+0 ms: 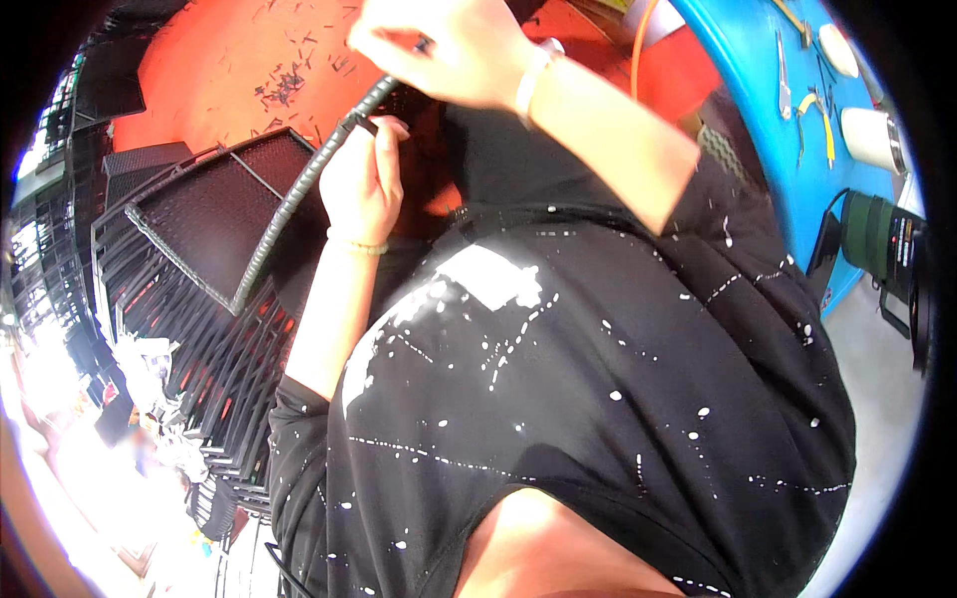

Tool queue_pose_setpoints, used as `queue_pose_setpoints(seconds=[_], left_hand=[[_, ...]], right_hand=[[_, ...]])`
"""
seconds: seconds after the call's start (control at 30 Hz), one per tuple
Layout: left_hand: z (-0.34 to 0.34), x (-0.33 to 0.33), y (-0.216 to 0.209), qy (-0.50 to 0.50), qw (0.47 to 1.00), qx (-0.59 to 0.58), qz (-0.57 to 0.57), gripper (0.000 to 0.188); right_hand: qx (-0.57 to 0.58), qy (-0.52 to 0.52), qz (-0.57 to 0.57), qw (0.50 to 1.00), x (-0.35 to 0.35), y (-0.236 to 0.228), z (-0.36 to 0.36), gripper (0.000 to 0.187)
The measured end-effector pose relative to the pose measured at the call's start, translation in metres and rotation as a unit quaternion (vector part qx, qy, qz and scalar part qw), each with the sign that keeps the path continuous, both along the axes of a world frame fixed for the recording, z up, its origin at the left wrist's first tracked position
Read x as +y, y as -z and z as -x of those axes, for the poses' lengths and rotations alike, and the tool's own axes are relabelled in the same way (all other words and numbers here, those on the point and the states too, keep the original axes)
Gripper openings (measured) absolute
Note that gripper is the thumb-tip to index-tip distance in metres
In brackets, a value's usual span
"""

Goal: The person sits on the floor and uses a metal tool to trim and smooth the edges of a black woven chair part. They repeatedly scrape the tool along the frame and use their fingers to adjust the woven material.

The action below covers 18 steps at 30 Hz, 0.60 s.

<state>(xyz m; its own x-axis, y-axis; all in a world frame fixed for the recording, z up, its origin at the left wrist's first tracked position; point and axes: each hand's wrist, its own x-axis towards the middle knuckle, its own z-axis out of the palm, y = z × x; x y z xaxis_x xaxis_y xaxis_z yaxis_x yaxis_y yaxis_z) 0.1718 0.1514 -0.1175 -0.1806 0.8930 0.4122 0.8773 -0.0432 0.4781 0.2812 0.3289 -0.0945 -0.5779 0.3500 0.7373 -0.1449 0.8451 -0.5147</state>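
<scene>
A black woven panel (214, 214) with a frame leans in front of me on the left. One side of it is a long bar (289, 204) wound with black strip, rising toward my hands. My left hand (364, 184) is closed around this wrapped bar near its upper part, thumb along it. Just above, my right hand (449, 50) is bent over the bar's upper end with its fingers closed. A small dark bit shows between those fingers, too little to name. Glare washes out part of the right hand.
Black offcuts (284, 85) lie scattered on the red surface. Stacked black slatted frames (214, 369) stand at the left. On the right, a blue table (748, 90) carries yellow-handled pliers (827, 135), a white cup-like container (867, 138) and a dark green cylindrical device (877, 239).
</scene>
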Motion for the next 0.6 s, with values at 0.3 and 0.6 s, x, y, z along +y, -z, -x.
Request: queue_pose_setpoints(seconds=[0.3,0.6], left_hand=[[-0.011,0.011,-0.012,-0.109,0.96,-0.254,0.034,0.045],[-0.011,0.005,-0.034,-0.109,0.921,-0.372,0.044,0.041]], right_hand=[[-0.37,0.036,-0.034,0.928,0.003,0.005,0.057,0.044],[-0.408,0.032,-0.005,0.913,0.002,-0.007,0.052,0.031]])
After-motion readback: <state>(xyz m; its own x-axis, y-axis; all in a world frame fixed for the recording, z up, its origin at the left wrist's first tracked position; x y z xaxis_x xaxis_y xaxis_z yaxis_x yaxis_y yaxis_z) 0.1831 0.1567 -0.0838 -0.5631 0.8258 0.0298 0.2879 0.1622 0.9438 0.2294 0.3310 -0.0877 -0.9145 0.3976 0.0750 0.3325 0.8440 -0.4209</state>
